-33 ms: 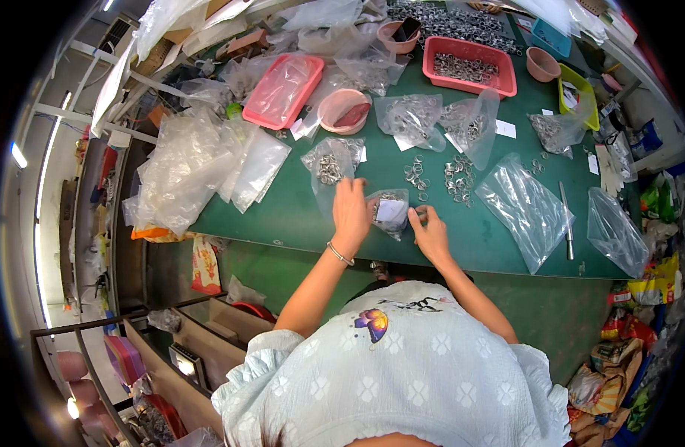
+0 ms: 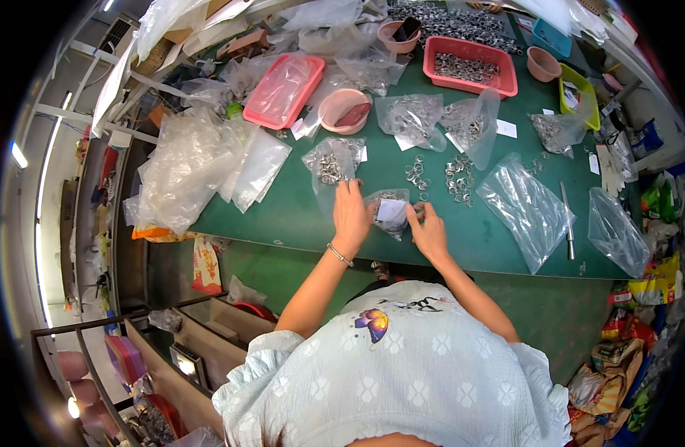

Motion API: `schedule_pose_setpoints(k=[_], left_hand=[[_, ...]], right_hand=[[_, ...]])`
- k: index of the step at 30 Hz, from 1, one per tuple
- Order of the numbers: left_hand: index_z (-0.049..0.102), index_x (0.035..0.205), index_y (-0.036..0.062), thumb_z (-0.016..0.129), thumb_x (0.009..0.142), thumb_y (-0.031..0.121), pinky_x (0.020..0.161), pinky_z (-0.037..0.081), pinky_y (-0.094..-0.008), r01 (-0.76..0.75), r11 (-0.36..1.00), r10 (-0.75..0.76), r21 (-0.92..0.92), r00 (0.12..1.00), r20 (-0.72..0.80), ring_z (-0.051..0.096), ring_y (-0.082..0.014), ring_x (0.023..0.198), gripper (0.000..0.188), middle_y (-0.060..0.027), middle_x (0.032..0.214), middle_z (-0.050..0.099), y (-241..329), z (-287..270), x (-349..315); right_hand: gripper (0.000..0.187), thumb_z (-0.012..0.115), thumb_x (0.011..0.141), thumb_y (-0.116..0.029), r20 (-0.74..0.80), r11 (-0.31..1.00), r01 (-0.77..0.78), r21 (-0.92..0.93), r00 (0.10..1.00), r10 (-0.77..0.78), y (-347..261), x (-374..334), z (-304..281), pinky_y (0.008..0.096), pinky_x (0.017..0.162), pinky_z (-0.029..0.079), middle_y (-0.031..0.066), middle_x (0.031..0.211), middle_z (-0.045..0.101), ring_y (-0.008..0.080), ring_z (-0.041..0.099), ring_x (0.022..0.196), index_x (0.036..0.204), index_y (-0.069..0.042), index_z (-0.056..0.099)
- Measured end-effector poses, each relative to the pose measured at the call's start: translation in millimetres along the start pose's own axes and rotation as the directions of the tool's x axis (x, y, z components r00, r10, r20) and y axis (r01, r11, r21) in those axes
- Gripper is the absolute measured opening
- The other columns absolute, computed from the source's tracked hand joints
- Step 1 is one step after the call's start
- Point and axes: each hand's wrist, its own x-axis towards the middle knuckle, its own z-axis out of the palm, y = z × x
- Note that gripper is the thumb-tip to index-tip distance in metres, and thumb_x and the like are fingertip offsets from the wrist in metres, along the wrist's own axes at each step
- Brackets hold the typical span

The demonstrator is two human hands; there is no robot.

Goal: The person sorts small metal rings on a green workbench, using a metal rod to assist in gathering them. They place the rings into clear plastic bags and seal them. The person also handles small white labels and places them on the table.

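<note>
A small clear plastic bag of metal rings (image 2: pixel 379 206) lies on the green table near its front edge, a white label (image 2: pixel 392 211) on its top face. At its left side is my left hand (image 2: pixel 351 216), fingers bent and pressed together, thumb side against the bag; its fingertips are partly hidden. My right hand (image 2: pixel 430 231) closes its curled fingers at the bag's right edge. Just beyond my left hand rests an open bag (image 2: pixel 329 168) with rings in it. Two loose piles of rings, a left one (image 2: pixel 416 175) and a right one (image 2: pixel 459 179), lie farther right.
Filled ring bags (image 2: pixel 409 119) lie behind the piles. Farther back stand a pink tray of rings (image 2: pixel 469 82), an emptier pink tray (image 2: pixel 284 93) and a pink bowl (image 2: pixel 344 112). Empty bags (image 2: pixel 190 171) heap up at left; a flat bag (image 2: pixel 523 208) and a metal pen-like tool (image 2: pixel 566 223) lie right.
My right hand has shifted very slightly left, against the labelled bag's edge. The left hand and everything else look almost the same.
</note>
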Motion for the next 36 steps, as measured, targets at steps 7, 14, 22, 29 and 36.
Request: schedule_pose_setpoints(k=[7, 14, 22, 29, 36], left_hand=[[0.050, 0.097, 0.0014, 0.057, 0.074, 0.000, 0.068, 0.046, -0.0433, 0.075, 0.994, -0.072, -0.080, 0.997, 0.033, 0.056, -0.0384, 0.080, 0.023, -0.0162, 0.092, 0.057, -12, 6, -1], [0.063, 0.099, 0.0016, 0.049, 0.069, -0.007, 0.074, 0.047, -0.0438, -0.191, 0.961, 0.275, -0.202, 0.764, 0.584, 0.059, -0.0385, 0.085, 0.034, -0.0219, 0.091, 0.062, -26, 43, 9], [0.060, 0.100, 0.0034, 0.053, 0.075, 0.002, 0.073, 0.048, -0.0441, -0.089, 0.994, 0.104, -0.056, 0.912, 0.397, 0.058, -0.0370, 0.087, 0.026, -0.0199, 0.091, 0.062, -4, 7, 24], [0.060, 0.078, -0.0013, 0.059, 0.078, 0.011, 0.065, 0.047, -0.0465, 0.232, 0.972, -0.235, 0.038, 0.961, 0.145, 0.058, -0.0414, 0.076, 0.012, -0.0223, 0.077, 0.060, -30, 19, -8], [0.061, 0.074, -0.0026, 0.059, 0.076, 0.007, 0.060, 0.046, -0.0455, 0.233, 0.959, -0.216, -0.160, 0.970, 0.115, 0.058, -0.0403, 0.067, 0.010, -0.0229, 0.068, 0.058, -32, -23, -38]], right_hand=[[0.027, 0.056, 0.078, -0.027, 0.106, 0.855, 0.133, -0.501, 0.990, -0.092, -9, 29, 5, 0.0473, 0.070, 0.049, 0.0210, 0.077, 0.063, 0.0384, 0.061, 0.077, 0.082, 0.000, 0.063], [0.023, 0.053, 0.079, -0.021, 0.139, 0.916, 0.141, -0.375, 0.986, -0.094, -6, 31, 1, 0.0482, 0.071, 0.048, 0.0227, 0.078, 0.063, 0.0403, 0.061, 0.077, 0.081, -0.001, 0.064], [0.022, 0.053, 0.080, -0.020, 0.122, 0.962, 0.135, -0.236, 0.987, -0.109, 4, 30, 0, 0.0493, 0.066, 0.046, 0.0228, 0.073, 0.061, 0.0423, 0.058, 0.072, 0.076, 0.000, 0.061], [0.026, 0.052, 0.083, -0.016, 0.103, 0.948, 0.294, -0.121, 0.954, -0.282, 15, 30, 11, 0.0363, 0.045, 0.042, 0.0151, 0.051, 0.055, 0.0235, 0.056, 0.041, 0.066, 0.003, 0.056], [0.026, 0.051, 0.084, -0.014, 0.299, 0.974, 0.221, 0.049, 0.927, -0.226, -27, -4, 7, 0.0300, 0.041, 0.038, 0.0086, 0.048, 0.051, 0.0149, 0.053, 0.040, 0.066, 0.004, 0.056]])
